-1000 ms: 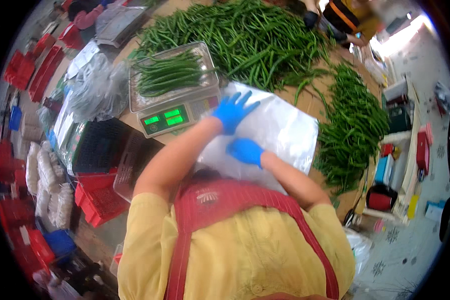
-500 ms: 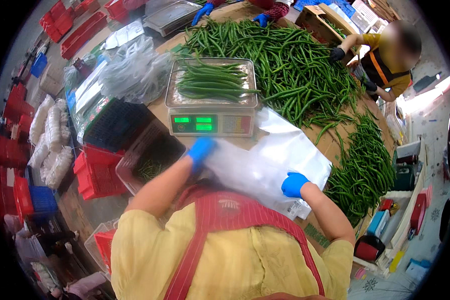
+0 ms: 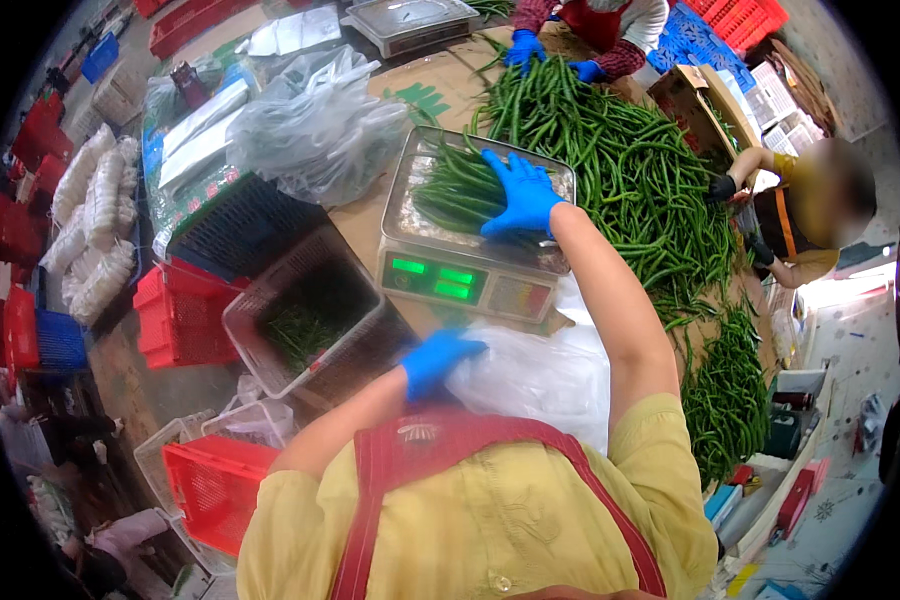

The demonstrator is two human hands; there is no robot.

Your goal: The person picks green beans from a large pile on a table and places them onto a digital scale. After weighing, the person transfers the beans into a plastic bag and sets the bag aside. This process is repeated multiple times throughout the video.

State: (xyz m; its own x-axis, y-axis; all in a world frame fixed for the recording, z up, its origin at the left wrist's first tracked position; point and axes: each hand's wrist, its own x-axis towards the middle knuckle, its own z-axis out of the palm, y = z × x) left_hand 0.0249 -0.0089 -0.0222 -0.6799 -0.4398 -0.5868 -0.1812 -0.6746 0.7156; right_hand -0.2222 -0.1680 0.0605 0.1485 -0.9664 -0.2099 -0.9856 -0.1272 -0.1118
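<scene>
Long green chili peppers (image 3: 450,200) lie in a bundle on the tray of a digital scale (image 3: 505,290) with lit green displays. My right hand (image 3: 526,195), in a blue glove, rests over their right end with its fingers spread. Below the scale, close to my apron, my left hand (image 3: 438,362) grips the left edge of a clear plastic bag (image 3: 545,370). That hand is slightly blurred, and the bag partly covers its fingertips. My right forearm passes over the bag's right side.
A large pile of chili peppers (image 3: 630,200) covers the table's right side. Loose plastic bags (image 3: 310,130) lie left of the scale, above a bin (image 3: 355,350) with some peppers inside. A co-worker's gloved hands (image 3: 525,50) touch the pile's far end; another person (image 3: 800,210) stands at the right.
My right hand has let go of the bag and moved up onto the peppers on the scale. My left hand still holds the bag. The whole view has shifted and turned somewhat.
</scene>
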